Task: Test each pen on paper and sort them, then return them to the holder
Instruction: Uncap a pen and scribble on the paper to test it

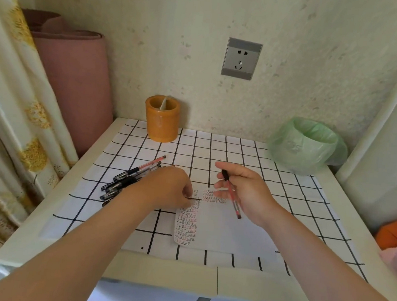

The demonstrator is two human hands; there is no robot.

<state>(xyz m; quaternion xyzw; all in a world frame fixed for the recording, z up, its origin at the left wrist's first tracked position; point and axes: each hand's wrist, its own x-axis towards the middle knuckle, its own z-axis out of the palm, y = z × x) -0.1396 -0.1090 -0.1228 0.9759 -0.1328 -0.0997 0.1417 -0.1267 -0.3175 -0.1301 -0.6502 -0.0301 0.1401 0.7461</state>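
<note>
The left grip point(168, 187) is a bare hand, its knuckles rounded and its back smooth. The right grip point(246, 193) is a bare hand too; its fingertips point(219, 193) show blurred, so the nails cannot be made out. Both wrists are uncovered. The left forearm point(84, 241) and the right forearm point(322, 262) run bare to the lower edge of the view, widening toward the elbows.
</note>
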